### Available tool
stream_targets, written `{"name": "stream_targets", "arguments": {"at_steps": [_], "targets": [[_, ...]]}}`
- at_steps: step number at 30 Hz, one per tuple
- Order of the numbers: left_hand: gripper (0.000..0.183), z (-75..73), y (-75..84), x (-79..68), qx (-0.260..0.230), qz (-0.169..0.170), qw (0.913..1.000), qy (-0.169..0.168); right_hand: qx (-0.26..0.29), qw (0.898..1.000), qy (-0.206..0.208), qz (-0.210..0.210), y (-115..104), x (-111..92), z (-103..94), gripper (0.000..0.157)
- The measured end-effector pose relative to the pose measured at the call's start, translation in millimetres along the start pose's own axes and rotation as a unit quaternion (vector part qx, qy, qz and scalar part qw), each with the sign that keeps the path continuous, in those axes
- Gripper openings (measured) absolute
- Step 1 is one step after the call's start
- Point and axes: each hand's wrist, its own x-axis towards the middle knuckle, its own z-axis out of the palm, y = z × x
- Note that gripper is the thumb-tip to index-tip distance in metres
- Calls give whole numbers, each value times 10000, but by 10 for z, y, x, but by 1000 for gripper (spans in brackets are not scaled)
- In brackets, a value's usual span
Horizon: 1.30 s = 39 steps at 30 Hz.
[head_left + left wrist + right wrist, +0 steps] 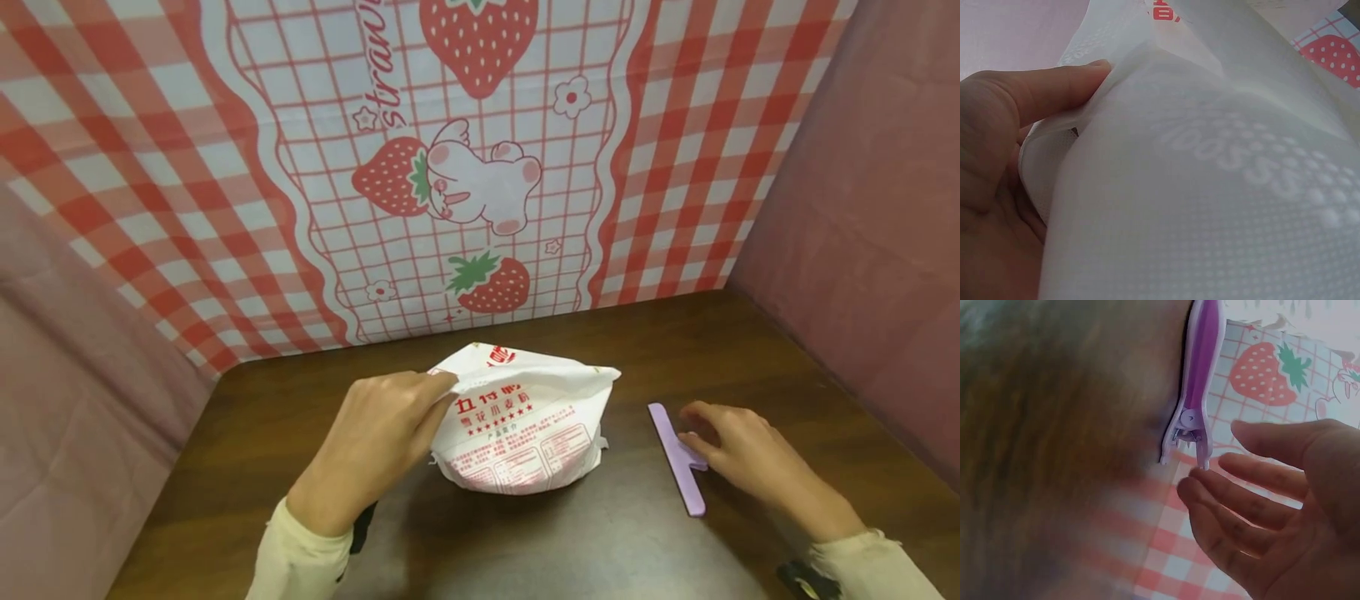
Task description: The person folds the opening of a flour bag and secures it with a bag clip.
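A white flour bag (525, 433) with red Chinese print stands on the table, its top slack and creased. My left hand (390, 425) pinches the bag's upper left edge between thumb and fingers. Up close in the left wrist view, the thumb of the left hand (1022, 119) presses on the bag's embossed plastic (1210, 206). To the right of the bag lies a purple sealing clip (678, 462) with a long bar and a short handle. Beside that handle is my right hand (750, 450), fingers loosely bent and holding nothing. In the right wrist view, its fingertips are near the clip's handle ends (1204, 453).
Dark brown wooden table (247, 467) lies under everything. Behind it hangs a red checked cloth (675, 167) with strawberries and a cartoon animal. Pink cloth (862, 192) hangs on the right, and more pink cloth (67, 400) on the left.
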Motion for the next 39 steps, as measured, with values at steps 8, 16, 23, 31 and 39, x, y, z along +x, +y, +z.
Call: {"name": "stream_targets", "arguments": {"at_steps": [8,16,23,31,39], "targets": [[6,-3,8,2,60,-26,10000,18,91,9982,-566,194,87,-40,40,28],[5,-3,14,15,59,21,9999,108,180,9963,-703,455,109,-61,33,25],[7,-4,19,4,77,-13,9999,66,366,9962,-665,422,106,-69,21,24],[6,6,18,-5,64,3,10000,66,578,9978,-332,29,125,-78,52,20],[6,1,16,-1,3,68,9999,103,609,9976,-244,-214,106,-57,-19,14]]}}
